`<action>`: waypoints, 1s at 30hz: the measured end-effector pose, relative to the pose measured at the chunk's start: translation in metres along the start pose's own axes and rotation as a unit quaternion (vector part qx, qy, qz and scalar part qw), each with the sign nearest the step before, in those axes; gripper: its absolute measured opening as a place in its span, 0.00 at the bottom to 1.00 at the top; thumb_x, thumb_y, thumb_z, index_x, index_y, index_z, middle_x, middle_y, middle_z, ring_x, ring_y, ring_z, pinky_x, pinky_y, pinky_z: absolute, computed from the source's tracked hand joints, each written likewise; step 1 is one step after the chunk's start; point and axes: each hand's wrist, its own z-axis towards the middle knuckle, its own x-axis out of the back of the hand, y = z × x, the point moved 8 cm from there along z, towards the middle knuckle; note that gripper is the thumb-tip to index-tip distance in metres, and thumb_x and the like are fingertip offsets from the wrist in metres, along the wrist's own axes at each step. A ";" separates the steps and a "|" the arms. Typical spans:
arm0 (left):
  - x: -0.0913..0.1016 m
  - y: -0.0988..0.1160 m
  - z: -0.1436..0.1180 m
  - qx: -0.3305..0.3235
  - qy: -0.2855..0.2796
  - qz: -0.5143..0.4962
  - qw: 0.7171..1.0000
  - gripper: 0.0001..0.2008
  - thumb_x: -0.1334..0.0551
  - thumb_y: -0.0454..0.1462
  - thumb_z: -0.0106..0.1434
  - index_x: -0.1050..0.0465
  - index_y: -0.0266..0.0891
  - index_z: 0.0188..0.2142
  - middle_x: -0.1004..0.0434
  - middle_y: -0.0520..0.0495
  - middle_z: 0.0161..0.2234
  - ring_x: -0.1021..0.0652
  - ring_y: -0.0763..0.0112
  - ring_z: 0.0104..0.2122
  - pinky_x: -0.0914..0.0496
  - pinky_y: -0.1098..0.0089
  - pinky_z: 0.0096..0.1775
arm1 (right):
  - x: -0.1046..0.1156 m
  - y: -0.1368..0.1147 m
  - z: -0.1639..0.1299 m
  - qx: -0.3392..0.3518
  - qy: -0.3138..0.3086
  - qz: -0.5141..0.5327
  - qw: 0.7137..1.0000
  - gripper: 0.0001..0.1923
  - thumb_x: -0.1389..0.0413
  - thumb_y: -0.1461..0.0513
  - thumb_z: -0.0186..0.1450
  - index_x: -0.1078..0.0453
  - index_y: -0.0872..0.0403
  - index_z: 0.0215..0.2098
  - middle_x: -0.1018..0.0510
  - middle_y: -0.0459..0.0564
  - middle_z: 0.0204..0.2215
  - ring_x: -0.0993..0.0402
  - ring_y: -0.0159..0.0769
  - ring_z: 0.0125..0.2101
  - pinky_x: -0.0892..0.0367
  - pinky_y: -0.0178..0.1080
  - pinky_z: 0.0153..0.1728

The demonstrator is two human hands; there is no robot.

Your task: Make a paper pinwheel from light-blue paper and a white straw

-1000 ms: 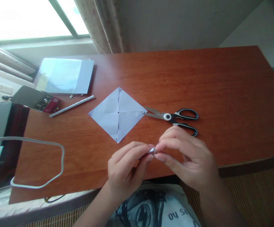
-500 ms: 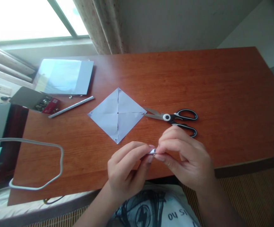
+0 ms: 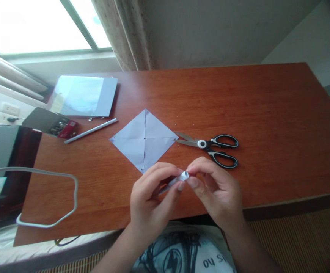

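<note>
Silvery rolled stick [image 3: 174, 182] pinched between fingers of left hand [image 3: 150, 201] and right hand [image 3: 217, 193], long axis slanting leftward, above table [image 3: 267, 125].

Below your hands, your shirt [image 3: 187, 254] is showing upside-down lettering reading roughly "ou si", cut off at the picture's edge, beside a lightning-bolt emblem. The red box [image 3: 64, 129] far up-left is carrying print too small to read.
</note>
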 end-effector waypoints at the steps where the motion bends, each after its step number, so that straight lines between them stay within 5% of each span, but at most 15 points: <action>1: 0.000 0.001 0.000 -0.001 0.000 0.005 1.000 0.09 0.32 0.28 0.63 0.21 0.39 0.42 0.21 0.43 0.36 0.21 0.67 0.35 0.25 0.73 0.34 | 0.000 0.001 0.000 -0.007 -0.005 0.009 1.000 0.03 0.40 0.63 0.70 0.25 0.48 0.40 0.24 0.47 0.34 0.28 0.38 0.37 0.31 0.40 0.38; 21: -0.001 -0.003 -0.001 0.025 -0.009 -0.025 0.999 0.08 0.33 0.27 0.63 0.22 0.39 0.40 0.22 0.47 0.34 0.23 0.71 0.33 0.28 0.73 0.33 | -0.004 0.013 -0.003 -0.069 -0.011 0.089 0.994 0.04 0.38 0.63 0.69 0.23 0.46 0.41 0.22 0.42 0.35 0.26 0.28 0.36 0.29 0.29 0.40; 30: -0.009 -0.015 -0.002 0.138 -0.022 -0.130 0.982 0.03 0.33 0.31 0.66 0.20 0.40 0.38 0.22 0.49 0.33 0.23 0.75 0.28 0.27 0.76 0.30 | -0.010 0.026 0.000 -0.101 -0.037 0.242 0.964 0.04 0.35 0.63 0.67 0.25 0.48 0.38 0.24 0.42 0.32 0.27 0.28 0.33 0.28 0.30 0.35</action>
